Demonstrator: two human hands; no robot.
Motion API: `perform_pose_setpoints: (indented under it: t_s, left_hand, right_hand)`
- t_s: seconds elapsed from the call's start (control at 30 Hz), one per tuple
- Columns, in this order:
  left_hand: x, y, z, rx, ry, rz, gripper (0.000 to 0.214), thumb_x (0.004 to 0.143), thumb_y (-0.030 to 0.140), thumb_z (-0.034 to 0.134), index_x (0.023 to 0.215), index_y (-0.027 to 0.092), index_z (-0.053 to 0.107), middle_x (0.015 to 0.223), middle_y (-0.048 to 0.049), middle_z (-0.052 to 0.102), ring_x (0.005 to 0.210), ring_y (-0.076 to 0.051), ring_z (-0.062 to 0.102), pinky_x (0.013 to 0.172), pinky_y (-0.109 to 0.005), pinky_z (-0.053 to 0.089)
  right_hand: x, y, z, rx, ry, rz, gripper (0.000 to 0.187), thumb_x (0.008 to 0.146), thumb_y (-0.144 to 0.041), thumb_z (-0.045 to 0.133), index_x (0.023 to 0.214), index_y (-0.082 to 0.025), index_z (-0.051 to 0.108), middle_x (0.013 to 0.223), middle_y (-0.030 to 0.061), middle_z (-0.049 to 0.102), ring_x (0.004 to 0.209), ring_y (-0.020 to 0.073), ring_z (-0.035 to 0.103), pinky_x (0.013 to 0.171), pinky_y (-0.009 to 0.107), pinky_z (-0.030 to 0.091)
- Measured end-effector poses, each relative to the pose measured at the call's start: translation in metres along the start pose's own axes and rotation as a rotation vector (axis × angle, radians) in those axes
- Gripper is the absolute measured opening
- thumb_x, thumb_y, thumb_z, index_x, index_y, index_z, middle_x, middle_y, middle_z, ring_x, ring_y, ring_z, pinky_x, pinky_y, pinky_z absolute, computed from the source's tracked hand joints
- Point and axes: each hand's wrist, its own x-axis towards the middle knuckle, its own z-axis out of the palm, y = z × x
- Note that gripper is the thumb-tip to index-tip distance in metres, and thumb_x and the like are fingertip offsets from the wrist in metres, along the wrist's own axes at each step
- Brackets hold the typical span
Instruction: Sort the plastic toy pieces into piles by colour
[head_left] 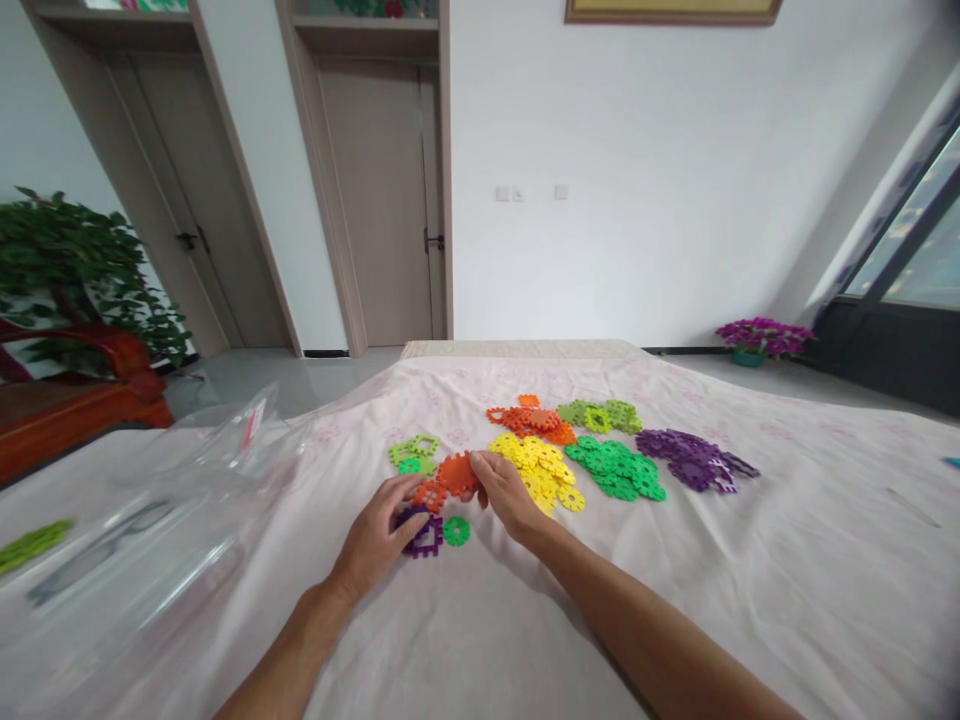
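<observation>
My right hand (504,490) pinches a flat orange notched plastic piece (456,474) between thumb and fingers. Just left of it, an orange openwork notched piece (430,496) lies partly under that piece and beside my left fingers. My left hand (384,528) rests low over the cloth, thumb apart from its bent fingers, touching the small group there. Under its thumb is a purple square openwork piece (427,538), partly covered. A green notched disc (456,531) lies between my hands. Beyond my left fingers are lime green openwork pieces (425,446) and a bright green disc (409,466).
Piles of yellow discs (531,462), green discs (615,468), purple pieces (686,455), orange pieces (536,420) and lime pieces (600,415) lie on the pale cloth (420,640). Clear plastic bags (172,520) spread at left, with lime pieces (34,545) there.
</observation>
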Motion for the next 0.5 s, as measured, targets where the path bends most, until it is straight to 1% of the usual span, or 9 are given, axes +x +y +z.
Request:
perform_pose_setpoints:
  t_s: [0.07,0.1,0.17,0.2,0.27,0.33,0.37,0.43,0.5]
  left_hand:
    - [0.000,0.003,0.000,0.053,-0.016,0.037,0.037,0.089,0.039,0.054,0.123,0.025,0.062,0.130,-0.0072,0.058,0.120,-0.022,0.055,0.106,-0.039,0.043]
    - [0.000,0.003,0.000,0.068,-0.013,0.045,0.034,0.090,0.037,0.052,0.119,0.025,0.064,0.128,-0.0067,0.059,0.121,-0.022,0.054,0.107,-0.039,0.042]
    - [0.000,0.002,-0.001,0.075,0.001,0.039,0.030,0.091,0.036,0.049,0.113,0.024,0.067,0.122,-0.0066,0.062,0.117,-0.020,0.057,0.105,-0.038,0.044]
    - [0.000,0.000,-0.002,0.075,0.007,0.031,0.030,0.091,0.035,0.049,0.111,0.024,0.067,0.120,-0.0067,0.063,0.116,-0.020,0.058,0.103,-0.038,0.045]
    - [0.000,-0.002,-0.002,0.071,0.011,0.017,0.028,0.091,0.034,0.048,0.107,0.023,0.069,0.117,-0.0068,0.064,0.113,-0.020,0.059,0.100,-0.037,0.047]
    - [0.001,-0.003,-0.001,0.068,-0.001,0.018,0.027,0.091,0.032,0.049,0.105,0.024,0.070,0.116,-0.0063,0.065,0.111,-0.020,0.060,0.099,-0.036,0.048]
    - [0.001,-0.003,-0.001,0.066,-0.011,0.022,0.026,0.090,0.030,0.049,0.104,0.024,0.070,0.115,-0.0060,0.066,0.110,-0.019,0.060,0.099,-0.035,0.048]
    - [0.001,-0.003,0.000,0.064,-0.027,0.032,0.025,0.090,0.029,0.049,0.102,0.024,0.071,0.114,-0.0057,0.066,0.110,-0.019,0.060,0.099,-0.035,0.047]
    - [0.001,-0.004,0.000,0.062,-0.032,0.036,0.025,0.090,0.029,0.049,0.102,0.024,0.071,0.112,-0.0056,0.066,0.109,-0.019,0.060,0.099,-0.035,0.047]
  right_hand:
    - [0.003,0.000,-0.002,-0.026,-0.020,0.029,0.048,0.090,-0.057,0.042,0.071,-0.016,0.058,0.052,0.0000,0.058,0.041,0.0085,0.044,0.039,0.020,0.031]
    - [0.006,0.001,-0.006,-0.029,-0.011,0.048,0.045,0.088,-0.056,0.045,0.072,-0.017,0.058,0.052,-0.0005,0.058,0.040,0.0089,0.046,0.038,0.020,0.032]
    - [0.013,0.000,-0.018,0.019,0.057,0.075,0.037,0.083,-0.054,0.054,0.075,-0.018,0.057,0.056,-0.0010,0.058,0.047,0.0115,0.054,0.041,0.020,0.038]
    - [0.017,0.000,-0.026,0.070,0.116,0.074,0.034,0.080,-0.052,0.059,0.075,-0.018,0.056,0.059,-0.0011,0.059,0.053,0.0133,0.060,0.045,0.021,0.044]
    - [0.024,-0.002,-0.044,0.201,0.250,0.048,0.032,0.073,-0.047,0.068,0.074,-0.019,0.052,0.067,-0.0010,0.060,0.069,0.0159,0.066,0.061,0.025,0.054]
    - [0.028,-0.002,-0.058,0.305,0.353,0.033,0.034,0.067,-0.041,0.074,0.072,-0.020,0.048,0.073,-0.0009,0.060,0.080,0.0165,0.067,0.078,0.029,0.057]
    - [0.029,-0.002,-0.063,0.336,0.386,0.050,0.033,0.066,-0.037,0.076,0.072,-0.020,0.048,0.075,-0.0005,0.060,0.082,0.0167,0.067,0.082,0.031,0.057]
    - [0.029,0.000,-0.067,0.369,0.422,0.117,0.029,0.065,-0.030,0.076,0.075,-0.020,0.051,0.079,0.0016,0.063,0.084,0.0175,0.067,0.085,0.033,0.057]
    - [0.027,0.003,-0.062,0.376,0.395,0.171,0.024,0.068,-0.024,0.073,0.084,-0.018,0.056,0.087,0.0053,0.066,0.084,0.0186,0.069,0.084,0.036,0.058]
